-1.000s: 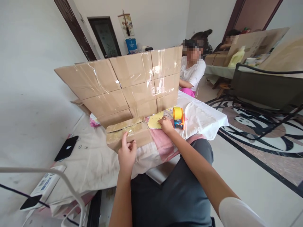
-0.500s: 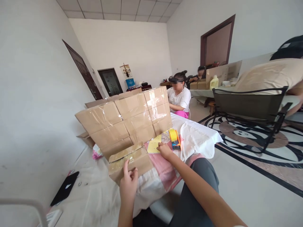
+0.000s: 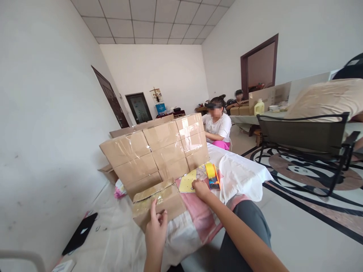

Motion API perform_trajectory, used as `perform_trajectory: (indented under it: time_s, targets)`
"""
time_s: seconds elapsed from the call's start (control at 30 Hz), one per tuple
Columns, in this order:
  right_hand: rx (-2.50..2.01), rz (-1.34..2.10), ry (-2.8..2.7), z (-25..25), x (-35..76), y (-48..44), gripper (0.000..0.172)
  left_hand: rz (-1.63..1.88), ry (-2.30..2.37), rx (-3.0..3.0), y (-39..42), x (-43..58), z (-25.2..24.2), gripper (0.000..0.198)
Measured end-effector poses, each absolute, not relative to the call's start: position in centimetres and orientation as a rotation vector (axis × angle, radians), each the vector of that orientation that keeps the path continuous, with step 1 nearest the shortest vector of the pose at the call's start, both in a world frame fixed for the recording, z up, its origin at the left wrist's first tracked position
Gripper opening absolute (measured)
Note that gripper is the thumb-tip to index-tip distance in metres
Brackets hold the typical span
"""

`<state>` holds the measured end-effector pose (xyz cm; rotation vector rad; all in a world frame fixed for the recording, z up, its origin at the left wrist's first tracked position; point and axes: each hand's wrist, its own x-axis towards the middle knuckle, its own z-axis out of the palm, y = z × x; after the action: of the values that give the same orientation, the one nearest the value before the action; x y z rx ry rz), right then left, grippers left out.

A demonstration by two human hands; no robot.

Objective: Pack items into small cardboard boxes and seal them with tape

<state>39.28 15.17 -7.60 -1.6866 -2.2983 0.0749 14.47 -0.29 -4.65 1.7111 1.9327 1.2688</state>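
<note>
A closed cardboard box (image 3: 170, 202) with clear tape over its top seam lies on the cloth in front of me. My left hand (image 3: 155, 226) is at its near side, index finger stretched out against the taped top and the other fingers bent; it holds nothing. My right hand (image 3: 201, 189) rests on the patterned pink and yellow cloth (image 3: 195, 211), fingers curled in, with nothing visible in them. Just right of that hand stands an orange tape dispenser (image 3: 214, 185) with a roll of yellow tape (image 3: 210, 170).
Behind the box rises a stacked wall of taped cartons (image 3: 167, 147). A black pouch-like item (image 3: 81, 232) lies at left. Across the table sits a person (image 3: 219, 128) in a white shirt; another person (image 3: 239, 99) is farther back. A dark folding chair (image 3: 303, 132) stands at right.
The view has tilted up slightly, so everything sits lower in the picture. Both hands keep nearly the same places against the box and the cloth.
</note>
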Motion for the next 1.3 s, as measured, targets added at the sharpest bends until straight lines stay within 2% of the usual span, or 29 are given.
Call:
perform_trajectory:
  time_s: [0.27, 0.53, 0.7, 1.03, 1.17, 1.3]
  targets:
    - [-1.666, 0.163, -2.14, -7.6, 39.3, 14.0, 0.03, 1.221, 1.975, 1.728, -0.7, 14.6, -4.2, 0.066]
    - [-1.486, 0.417, -1.809, -8.6, 40.6, 14.6, 0.029, 1.21, 2.024, 1.719, -1.3, 15.1, -3.7, 0.068]
    - [-1.412, 0.567, -1.621, -9.6, 40.9, 16.1, 0.023, 1.231, 2.057, 1.719, -1.3, 15.3, -3.8, 0.07]
    - [-1.221, 0.676, -1.41, -9.5, 40.1, 15.5, 0.014, 1.25, 2.106, 1.709, -1.2, 15.1, -3.8, 0.066]
    - [-1.079, 0.839, -1.388, -9.4, 38.4, 13.8, 0.018, 1.288, 2.194, 1.632, -1.1, 14.2, -3.5, 0.057]
    - [-0.973, 0.909, -1.33, -9.4, 36.7, 12.1, 0.02, 1.354, 2.061, 1.638, -1.0, 13.0, -3.6, 0.059]
